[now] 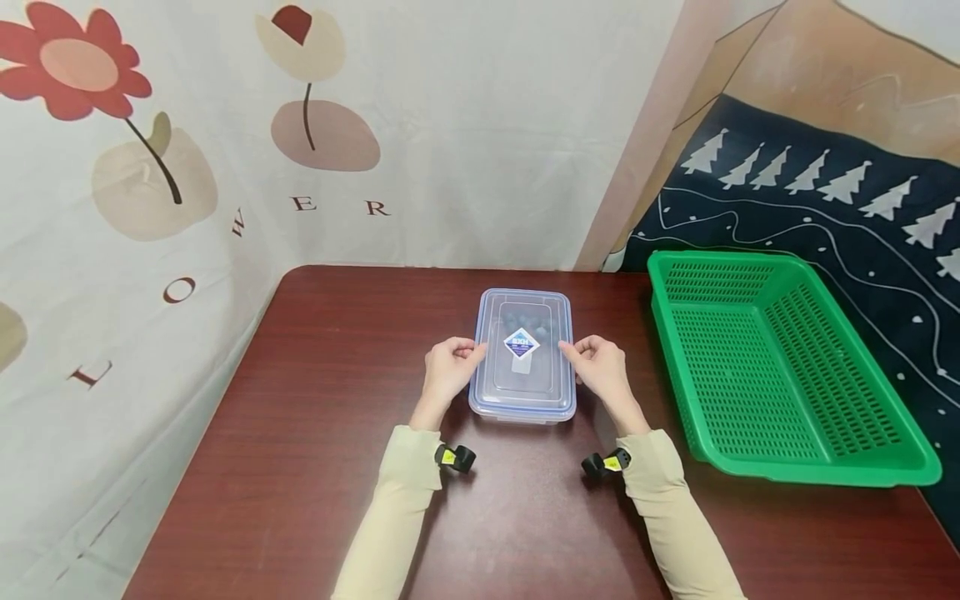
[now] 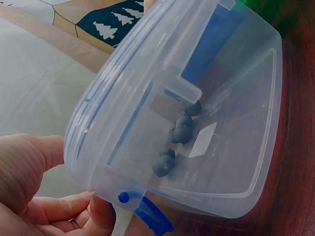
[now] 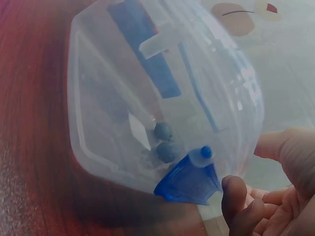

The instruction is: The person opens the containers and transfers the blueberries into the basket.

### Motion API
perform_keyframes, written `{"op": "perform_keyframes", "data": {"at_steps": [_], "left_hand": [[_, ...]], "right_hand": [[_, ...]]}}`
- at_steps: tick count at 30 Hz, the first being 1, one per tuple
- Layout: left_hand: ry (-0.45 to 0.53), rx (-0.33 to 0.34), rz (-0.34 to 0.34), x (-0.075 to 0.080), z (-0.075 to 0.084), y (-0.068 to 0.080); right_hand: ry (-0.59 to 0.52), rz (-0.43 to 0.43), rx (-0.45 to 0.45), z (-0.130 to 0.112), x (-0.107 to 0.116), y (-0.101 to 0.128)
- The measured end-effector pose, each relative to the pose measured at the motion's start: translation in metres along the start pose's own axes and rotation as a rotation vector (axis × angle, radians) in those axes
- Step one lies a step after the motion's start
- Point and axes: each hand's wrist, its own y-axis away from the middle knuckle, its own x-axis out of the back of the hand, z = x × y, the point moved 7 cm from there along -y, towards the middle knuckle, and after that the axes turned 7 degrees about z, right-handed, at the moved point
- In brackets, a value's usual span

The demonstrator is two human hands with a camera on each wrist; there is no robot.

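A clear plastic food container [image 1: 523, 383] with a blue-edged lid [image 1: 536, 304] stands on the table, several small dark round balls [image 2: 183, 132] showing through its wall. A diamond-shaped label lies on the lid. My left hand [image 1: 448, 367] grips the container's left rim, thumb on the lid edge and fingers curled below. Beside those fingers a blue latch [image 2: 152, 216] sticks outward. At the opposite rim my right hand [image 1: 602, 367] holds on with its thumb on the lid edge and a fingertip by the other blue latch [image 3: 189, 182], which also angles away from the wall.
To the right sits a green perforated plastic basket [image 1: 750, 392]. The reddish-brown wooden table [image 1: 315, 467] meets a printed cloth [image 1: 480, 167] at its back and left. Each wrist wears a black strap-on camera [image 1: 463, 458].
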Motion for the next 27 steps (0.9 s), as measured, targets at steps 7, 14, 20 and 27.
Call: {"op": "perform_keyframes", "data": {"at_steps": [7, 14, 20, 27], "left_hand": [[-0.020, 0.007, -0.011, 0.001, 0.000, -0.002], [-0.015, -0.021, 0.004, 0.007, 0.011, -0.003], [-0.002, -0.022, 0.017, 0.019, 0.018, -0.003], [0.042, 0.028, 0.015, 0.040, 0.018, -0.002]], "right_hand": [[-0.001, -0.010, 0.000, -0.005, 0.001, 0.001], [0.005, 0.000, 0.030, -0.013, 0.004, 0.000], [-0.020, 0.000, 0.057, -0.028, 0.007, 0.003], [-0.066, -0.058, 0.050, -0.039, -0.002, 0.009]]}}
